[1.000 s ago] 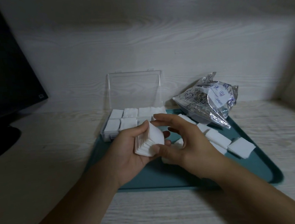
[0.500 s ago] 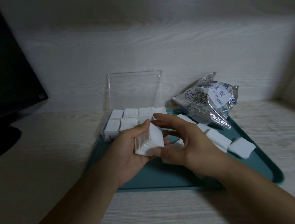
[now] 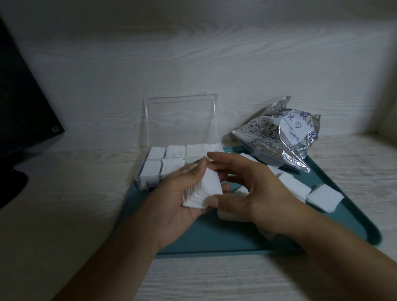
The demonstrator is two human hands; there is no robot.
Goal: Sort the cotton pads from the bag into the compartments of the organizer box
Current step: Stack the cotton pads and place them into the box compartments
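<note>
While we look down on the pale wood-grain worktop point(image 3: 56, 232), we list what lies there, largest first:

- A dark monitor point(image 3: 5, 94) stands at the worktop's far left edge.
- A teal tray point(image 3: 212, 242) sits mid-worktop toward the back.
- The clear organizer box point(image 3: 170, 169) rests on the tray's far left corner, lid upright, its visible compartments holding white pads.
- A crumpled bag point(image 3: 279, 136) lies at the tray's far right corner.
- Our left hand point(image 3: 175, 199) grips a stack of cotton pads point(image 3: 205, 187) above the tray's middle, thumb on top.
- Our right hand point(image 3: 250, 189) pinches that stack's near corner, upper fingers loosely spread.
- Loose pads point(image 3: 324, 197) lie along the tray's right edge.
</note>
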